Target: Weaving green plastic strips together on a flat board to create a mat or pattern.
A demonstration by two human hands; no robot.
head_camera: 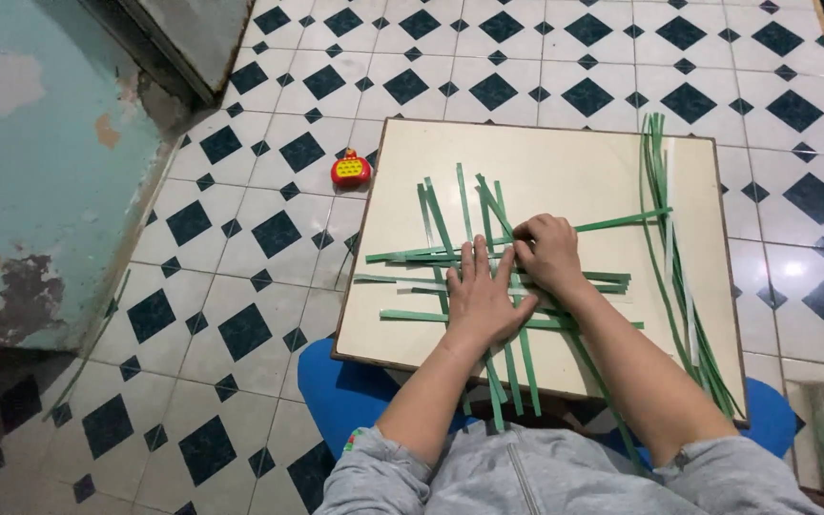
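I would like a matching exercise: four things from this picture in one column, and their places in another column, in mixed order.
Things:
1. left hand
2. right hand
3. red toy
4. loose strips

Places:
A. on the floor, left of the board
B. along the board's right edge
C. flat on the woven strips
D. fingers pinching a strip at the weave's middle

Pairs: 1-C, 2-D, 3-A, 4-B

Grey zip-front top [526, 477] with sleeves pushed up.

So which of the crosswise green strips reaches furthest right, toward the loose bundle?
The top one, running from under the right hand up to the spare strips; the lower crosswise strips stop short of them.
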